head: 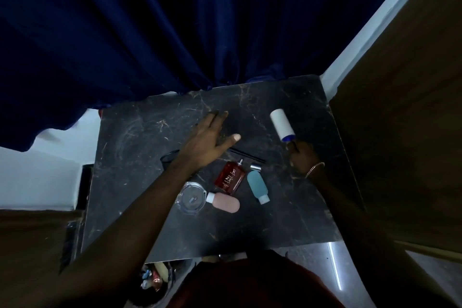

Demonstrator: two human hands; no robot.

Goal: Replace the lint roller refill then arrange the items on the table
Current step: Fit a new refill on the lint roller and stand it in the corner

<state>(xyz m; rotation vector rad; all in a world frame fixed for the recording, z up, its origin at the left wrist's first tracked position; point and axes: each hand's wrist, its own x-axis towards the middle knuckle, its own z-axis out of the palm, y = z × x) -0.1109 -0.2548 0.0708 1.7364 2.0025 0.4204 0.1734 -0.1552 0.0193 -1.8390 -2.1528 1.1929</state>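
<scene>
Right of the red bottle [230,177], the lint roller [280,124] is being gripped by the right hand [303,160], left hand [207,140] flat; arranging seems next.

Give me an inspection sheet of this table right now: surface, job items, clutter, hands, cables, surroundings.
Surface: dark marbled table, scuffed.
Job's things: lint roller, white roll on it, far right; red perfume bottle, teal bottle and pink bottle lying down; glass ashtray; black sticks; dark cup.
Clutter: blurred oddments below the table's near edge.
Hands: left hand flat, fingers straight, over the table; right hand grips the roller's handle.
Cables: nothing seen.
Surroundings: blue curtain behind; wooden panel on the right.
</scene>
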